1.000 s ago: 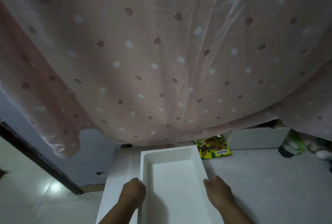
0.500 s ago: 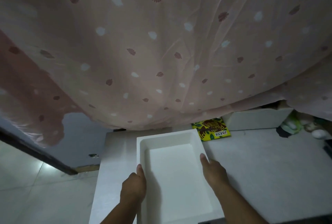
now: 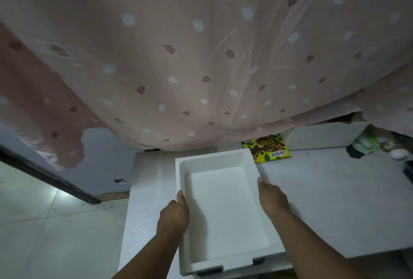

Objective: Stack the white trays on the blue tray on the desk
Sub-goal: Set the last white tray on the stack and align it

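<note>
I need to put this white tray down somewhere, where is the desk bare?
Bare desk right of the white tray, up to the white box; a narrow strip at its left edge. The far right corner is crowded; the yellow packet lies behind the tray.

left hand (image 3: 173, 214) and right hand (image 3: 273, 198) grip opposite sides, forearms extended forward.

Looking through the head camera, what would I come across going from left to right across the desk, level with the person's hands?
Left hand gripping the left rim → white tray → right hand gripping the right rim → bare stretch of desk.
</note>
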Available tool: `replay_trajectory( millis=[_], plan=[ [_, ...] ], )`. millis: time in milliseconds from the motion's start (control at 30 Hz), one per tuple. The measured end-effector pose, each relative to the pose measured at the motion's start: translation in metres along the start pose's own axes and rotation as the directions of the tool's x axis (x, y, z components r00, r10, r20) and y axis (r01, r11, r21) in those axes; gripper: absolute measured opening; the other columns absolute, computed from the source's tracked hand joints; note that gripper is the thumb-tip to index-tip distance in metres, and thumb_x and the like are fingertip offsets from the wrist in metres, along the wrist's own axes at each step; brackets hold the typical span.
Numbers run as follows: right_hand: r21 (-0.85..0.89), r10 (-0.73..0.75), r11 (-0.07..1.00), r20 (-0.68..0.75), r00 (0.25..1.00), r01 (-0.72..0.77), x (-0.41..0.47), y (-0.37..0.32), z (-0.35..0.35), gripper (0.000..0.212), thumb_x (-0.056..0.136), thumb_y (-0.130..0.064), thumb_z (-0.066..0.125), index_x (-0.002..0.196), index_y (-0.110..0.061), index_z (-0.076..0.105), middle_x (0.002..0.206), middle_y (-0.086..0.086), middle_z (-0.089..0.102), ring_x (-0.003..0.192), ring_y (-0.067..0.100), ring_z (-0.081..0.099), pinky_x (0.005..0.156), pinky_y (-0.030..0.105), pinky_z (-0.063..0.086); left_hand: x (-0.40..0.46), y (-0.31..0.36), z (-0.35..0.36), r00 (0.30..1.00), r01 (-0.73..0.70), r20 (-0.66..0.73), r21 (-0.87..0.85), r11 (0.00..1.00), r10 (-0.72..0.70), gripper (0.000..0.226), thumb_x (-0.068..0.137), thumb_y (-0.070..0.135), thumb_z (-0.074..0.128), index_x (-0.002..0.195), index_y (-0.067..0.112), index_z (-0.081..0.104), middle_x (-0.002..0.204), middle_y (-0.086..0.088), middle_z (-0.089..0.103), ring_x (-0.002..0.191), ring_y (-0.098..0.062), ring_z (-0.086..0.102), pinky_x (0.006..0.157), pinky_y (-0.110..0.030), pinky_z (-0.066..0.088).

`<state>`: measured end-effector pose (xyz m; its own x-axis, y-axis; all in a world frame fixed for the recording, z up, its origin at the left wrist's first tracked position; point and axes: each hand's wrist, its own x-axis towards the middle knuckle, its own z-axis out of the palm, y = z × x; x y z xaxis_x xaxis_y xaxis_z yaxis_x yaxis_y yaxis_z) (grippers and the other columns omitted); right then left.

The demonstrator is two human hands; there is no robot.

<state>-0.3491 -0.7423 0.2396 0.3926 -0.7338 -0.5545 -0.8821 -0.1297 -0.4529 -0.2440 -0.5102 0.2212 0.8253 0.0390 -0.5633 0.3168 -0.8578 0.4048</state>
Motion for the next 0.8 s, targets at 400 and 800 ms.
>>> replay_trajectory(
  millis=[400,800],
  plan=[
    [-0.443,-0.445,0.808,-0.028,0.895,0.388,-0.059,0.038,0.018,0.09,0.088,-0.078,0.022,0.159,-0.029,-0.004,0.167,0.002,0.0,0.147,0.029,0.025,0.11,0.049,0.038,-0.098,-0.002,0.022,0.886,-0.436,0.053,0.431,0.79,0.46,0.129,0.059,0.1,0.022,0.152,0.026,-0.027,0.159,-0.01,-0.034,0.148,-0.031,-0.028,0.122,-0.052,-0.004],
    [-0.556,-0.549,0.672,0.07,0.833,0.489,-0.066,0.051,0.017,0.089,0.087,-0.08,0.017,0.159,-0.031,-0.003,0.167,0.009,-0.013,0.151,0.034,0.009,0.115,0.053,0.025,-0.106,-0.016,0.034,0.86,-0.461,0.093,0.563,0.686,0.502,0.135,0.047,0.107,0.015,0.151,0.032,-0.029,0.157,-0.01,-0.037,0.141,-0.035,-0.04,0.119,-0.058,-0.012]
  ],
)
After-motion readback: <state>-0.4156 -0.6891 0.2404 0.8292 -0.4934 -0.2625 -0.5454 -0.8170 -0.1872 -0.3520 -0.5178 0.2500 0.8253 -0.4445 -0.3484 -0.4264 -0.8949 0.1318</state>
